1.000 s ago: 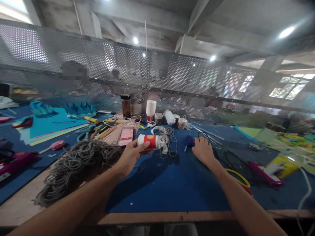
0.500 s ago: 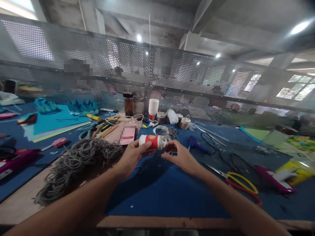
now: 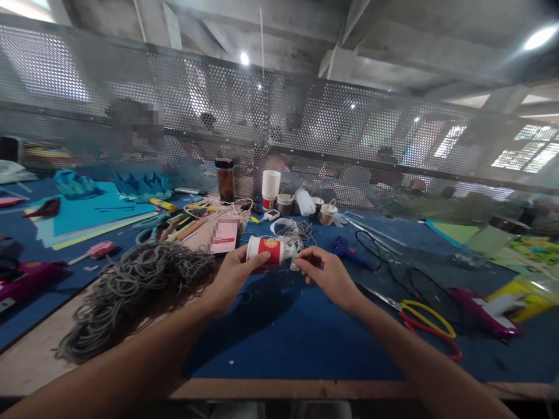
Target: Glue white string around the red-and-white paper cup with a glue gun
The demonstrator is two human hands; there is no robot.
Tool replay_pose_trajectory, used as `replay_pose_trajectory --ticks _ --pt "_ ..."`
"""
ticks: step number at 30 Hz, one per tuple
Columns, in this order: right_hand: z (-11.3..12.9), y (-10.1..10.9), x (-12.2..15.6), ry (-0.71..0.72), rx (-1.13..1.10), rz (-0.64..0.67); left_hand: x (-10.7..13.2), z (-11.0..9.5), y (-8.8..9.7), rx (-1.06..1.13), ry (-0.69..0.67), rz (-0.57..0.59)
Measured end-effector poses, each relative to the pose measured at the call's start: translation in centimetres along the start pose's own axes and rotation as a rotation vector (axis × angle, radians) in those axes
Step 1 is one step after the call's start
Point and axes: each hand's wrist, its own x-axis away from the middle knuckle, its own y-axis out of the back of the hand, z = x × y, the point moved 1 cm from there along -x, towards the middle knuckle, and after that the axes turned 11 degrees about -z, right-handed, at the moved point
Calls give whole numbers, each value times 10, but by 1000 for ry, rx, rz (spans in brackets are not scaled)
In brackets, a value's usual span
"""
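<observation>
My left hand (image 3: 233, 273) is closed round a red and white paper cup (image 3: 267, 250), which it holds on its side above the blue table mat (image 3: 279, 331). My right hand (image 3: 325, 273) is at the cup's open end, with its fingers pinched on a strip of white material (image 3: 293, 263) that hangs from the rim. Grey cord (image 3: 297, 233) trails behind the cup. A blue glue gun (image 3: 345, 249) lies just right of my right hand.
A big heap of grey cord (image 3: 131, 285) lies on the left. Yellow-handled scissors (image 3: 419, 317), a pink glue gun (image 3: 484, 311), stacked cups (image 3: 271, 186), a brown jar (image 3: 226, 179) and blue paper (image 3: 87, 215) surround the mat. A perforated metal screen (image 3: 305, 128) closes the back.
My right hand left the blue glue gun, came across to the cup's open end and pinched the white strip there. The left hand kept the cup nearly still.
</observation>
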Motion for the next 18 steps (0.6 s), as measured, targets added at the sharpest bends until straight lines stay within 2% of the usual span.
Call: replay_pose_trajectory --ticks 3,11,18 --pt "2 4 1 71 28 -51 2 -1 -1 -66 -24 0" --pt "11 6 4 218 75 -86 3 3 0 -198 -86 61" --pt "12 6 2 244 107 -84 7 2 -1 -235 -44 95"
